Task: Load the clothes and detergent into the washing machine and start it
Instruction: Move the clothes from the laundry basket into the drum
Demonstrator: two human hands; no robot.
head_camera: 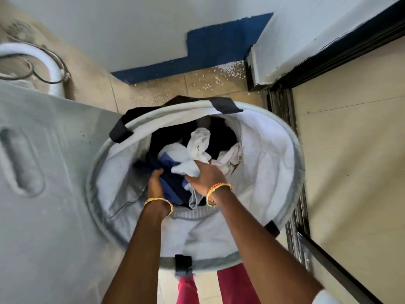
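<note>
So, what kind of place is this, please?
Probably a home laundry corner: a laundry hamper full of clothes, a grey washing machine beside it, and a tiled floor.

Pale wall [131, 29], blue skirting [208, 53], tiled floor [197, 84]

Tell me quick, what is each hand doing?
Left hand: closed on dark blue clothes in the laundry hamper.
Right hand: closed on a white garment.

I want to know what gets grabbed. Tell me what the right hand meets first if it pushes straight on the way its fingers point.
The right hand points down into the laundry basket; its fingertips are already at the white garment, so that comes first. Depth is unclear.
</note>
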